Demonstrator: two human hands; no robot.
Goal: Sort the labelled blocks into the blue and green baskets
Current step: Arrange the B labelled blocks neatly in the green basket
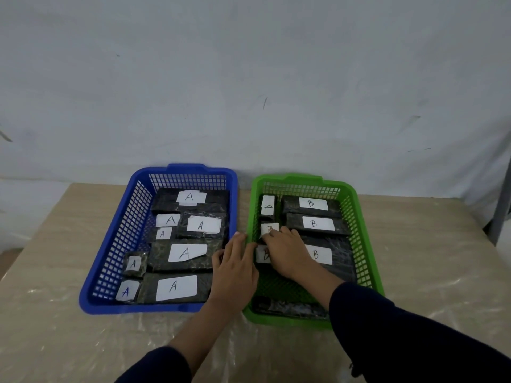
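The blue basket [110,261] on the left holds several dark blocks with white labels marked A, such as a large one [177,288] at its front. To its right, the green basket [367,244] contains several blocks marked B, including one [313,203] at the back. My right hand [287,255] reaches into the green basket, its fingertips on a small B block [269,228]; whether it grips the block is unclear. My left hand [235,269] rests flat, fingers apart, across the two baskets' adjoining rims. An unlabelled dark block [287,309] lies at the green basket's front.
Both baskets stand on a beige table [55,327] covered with clear plastic film. A pale wall [249,78] rises right behind them. My dark sleeves come in from the bottom edge.
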